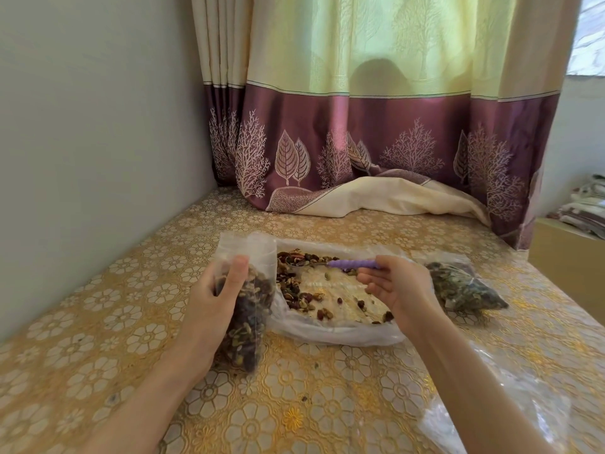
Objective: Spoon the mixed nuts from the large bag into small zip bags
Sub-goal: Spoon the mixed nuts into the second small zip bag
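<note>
a: the left hand grips a small zip bag, upright and mostly full of nuts.

b: and the right hand?

a: it pinches a purple-handled spoon, bowl down among the nuts in the large bag lying open on the table.

b: anything beside it?

a: another filled small bag lies just right of the large one, near the curtain.

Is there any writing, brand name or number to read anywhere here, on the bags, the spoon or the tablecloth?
None can be read.
Small zip bag in the left hand: clear plastic, no print seen.
Large bag: no label seen.
Filled bag at right: no print seen.
Purple spoon handle in the right hand: plain.
Tablecloth and curtain: patterns only.
</note>
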Available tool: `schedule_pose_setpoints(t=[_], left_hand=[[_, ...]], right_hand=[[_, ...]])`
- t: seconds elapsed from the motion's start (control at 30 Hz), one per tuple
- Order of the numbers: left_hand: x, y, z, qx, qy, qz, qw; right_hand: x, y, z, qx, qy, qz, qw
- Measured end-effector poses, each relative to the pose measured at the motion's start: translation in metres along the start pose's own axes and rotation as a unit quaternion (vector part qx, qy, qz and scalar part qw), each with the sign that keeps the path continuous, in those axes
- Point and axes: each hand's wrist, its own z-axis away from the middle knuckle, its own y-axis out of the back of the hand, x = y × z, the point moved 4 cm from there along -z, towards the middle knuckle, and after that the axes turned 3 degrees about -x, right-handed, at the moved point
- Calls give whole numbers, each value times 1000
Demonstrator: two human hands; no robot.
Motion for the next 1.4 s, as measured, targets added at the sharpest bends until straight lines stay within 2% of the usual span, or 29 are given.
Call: schedule_pose_setpoints(t=[0.17,0.37,0.5,0.77,1.03,1.23,1.4], left_hand=[[0,1,-1,-10,-1,-11,1000],[2,0,-2,-16,-13,-39,999],[4,-1,0,-29,-25,-38,999],[2,-1,0,-24,5,-15,1000],[1,2,-1,-26,9,33,999],[0,3,-3,-17,8,43,999],[2,3,-2,-14,4,37,999]], right_hand=[[-11,7,-2,19,38,5,999],[-37,4,9,-11,88,-35,995],[-51,-4,21,-54,113,-45,991],[-63,-25,42,-166,164,-10,972],[-65,-31,48,-213,222,16,951],[-65,-25,44,-196,229,-32,953],[-59,-7,30,-89,186,-86,975]])
